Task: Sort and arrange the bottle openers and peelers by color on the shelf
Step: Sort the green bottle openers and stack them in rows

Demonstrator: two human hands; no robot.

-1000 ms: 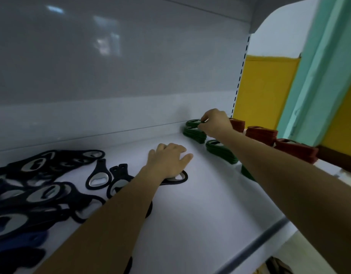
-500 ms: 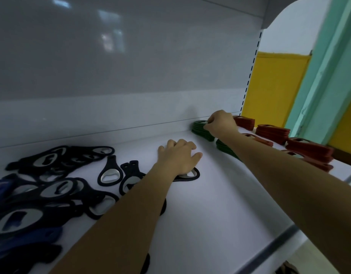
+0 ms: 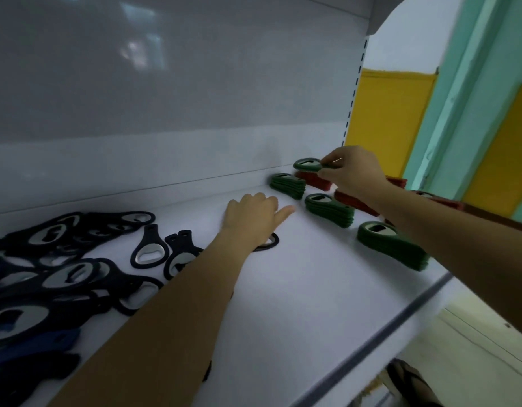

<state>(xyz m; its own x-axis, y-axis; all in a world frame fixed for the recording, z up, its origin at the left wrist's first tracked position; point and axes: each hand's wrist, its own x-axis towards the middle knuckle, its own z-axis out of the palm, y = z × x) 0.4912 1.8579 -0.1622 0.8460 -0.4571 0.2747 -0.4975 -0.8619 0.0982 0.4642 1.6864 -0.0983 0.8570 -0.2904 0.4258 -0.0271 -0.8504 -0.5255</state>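
My right hand (image 3: 352,173) pinches one green bottle opener (image 3: 307,164) and holds it in the air above the rear green stack (image 3: 287,186). Two more green stacks (image 3: 329,209) (image 3: 392,245) lie in a row toward the shelf front. Red stacks (image 3: 312,181) (image 3: 356,202) sit behind them, partly hidden by my right arm. My left hand (image 3: 254,217) rests flat, palm down, on a black bottle opener (image 3: 268,241) in the middle of the white shelf (image 3: 298,289). A loose heap of black openers (image 3: 69,259) covers the left side.
The grey back panel (image 3: 165,83) closes the shelf at the rear. A dark strip marks the shelf's front edge (image 3: 400,312). Dark blue openers (image 3: 33,345) lie at the near left. Yellow and teal walls (image 3: 459,113) show past the right end.
My right hand has lifted a green opener off the rear green stack and raised it slightly. My left hand stays pressed on the black opener. The camera has shifted a little to the left.
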